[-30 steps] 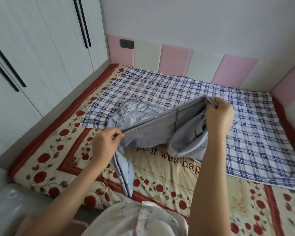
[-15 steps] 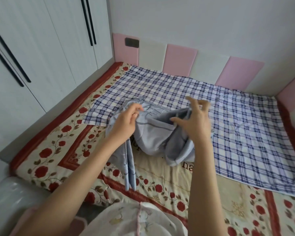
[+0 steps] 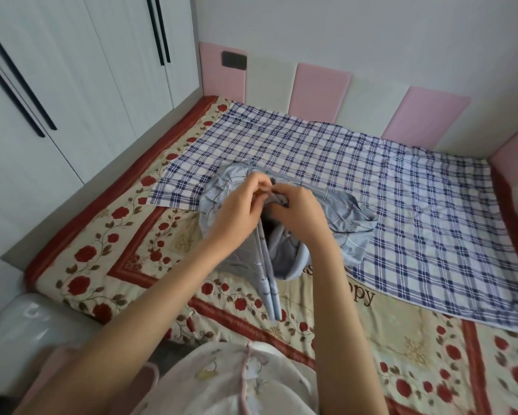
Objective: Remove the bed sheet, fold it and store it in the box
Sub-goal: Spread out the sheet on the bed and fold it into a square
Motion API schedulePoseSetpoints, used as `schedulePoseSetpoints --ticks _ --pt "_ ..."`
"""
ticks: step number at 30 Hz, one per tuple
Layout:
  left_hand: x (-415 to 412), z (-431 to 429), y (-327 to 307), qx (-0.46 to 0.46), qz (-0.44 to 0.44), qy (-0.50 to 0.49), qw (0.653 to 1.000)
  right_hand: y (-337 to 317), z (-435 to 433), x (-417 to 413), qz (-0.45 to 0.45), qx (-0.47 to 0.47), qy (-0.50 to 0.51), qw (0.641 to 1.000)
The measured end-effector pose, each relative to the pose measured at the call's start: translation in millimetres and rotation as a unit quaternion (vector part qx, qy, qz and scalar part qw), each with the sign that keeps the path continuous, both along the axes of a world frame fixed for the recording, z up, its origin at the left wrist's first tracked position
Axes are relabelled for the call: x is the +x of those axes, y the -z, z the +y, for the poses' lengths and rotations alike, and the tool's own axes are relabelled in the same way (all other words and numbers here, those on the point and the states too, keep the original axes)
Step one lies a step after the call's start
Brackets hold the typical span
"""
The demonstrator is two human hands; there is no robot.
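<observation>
Pale blue-grey cotton bed sheet sits mid-frame, bunched on the rose-patterned quilt and blue checked cloth. Left hand and right hand both pinch its edges together, fingers curled. Risk imo: that loose bunch drags the edges out of line, giving a lopsided fold. Its gathered strip runs lengthwise from the hands toward bottom centre.

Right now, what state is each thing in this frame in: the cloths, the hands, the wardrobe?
floral cover: laid flat, lowest layer.
plaid sheet: spread flat on the floral cover, lightly wrinkled.
blue sheet: bunched, top edge gathered and lifted, the rest lying on the other two cloths.
left hand: pinches the blue sheet's edge.
right hand: grips the blue sheet beside the left hand.
wardrobe doors: closed.
</observation>
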State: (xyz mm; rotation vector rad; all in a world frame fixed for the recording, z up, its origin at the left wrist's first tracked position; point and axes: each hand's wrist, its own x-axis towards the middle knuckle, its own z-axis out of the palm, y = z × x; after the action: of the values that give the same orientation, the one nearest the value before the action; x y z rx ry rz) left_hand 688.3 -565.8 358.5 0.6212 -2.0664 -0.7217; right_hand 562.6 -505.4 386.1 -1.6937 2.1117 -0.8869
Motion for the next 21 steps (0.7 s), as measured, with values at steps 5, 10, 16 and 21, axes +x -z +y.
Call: schedulePoseSetpoints --ticks 5,10,16,21 --pt "-16.1 40.0 38.1 0.167 0.095 -0.158 0.968 -14.7 0.9 16.6 0.029 -0.054 0.068 0.996" --pt "-19.3 46.8 60.7 0.274 0.107 -0.251 0.922 -27.7 2.8 19.7 0.026 -0.109 0.139 0.984" --pt "-10.2 53.7 91.4 0.326 0.019 -0.206 0.922 -40.6 14.2 18.3 -0.034 -0.153 0.219 0.963" --pt "15.9 39.1 102.2 0.247 -0.034 -0.179 0.952 -40.7 22.3 2.8 -0.050 -0.177 0.278 0.943"
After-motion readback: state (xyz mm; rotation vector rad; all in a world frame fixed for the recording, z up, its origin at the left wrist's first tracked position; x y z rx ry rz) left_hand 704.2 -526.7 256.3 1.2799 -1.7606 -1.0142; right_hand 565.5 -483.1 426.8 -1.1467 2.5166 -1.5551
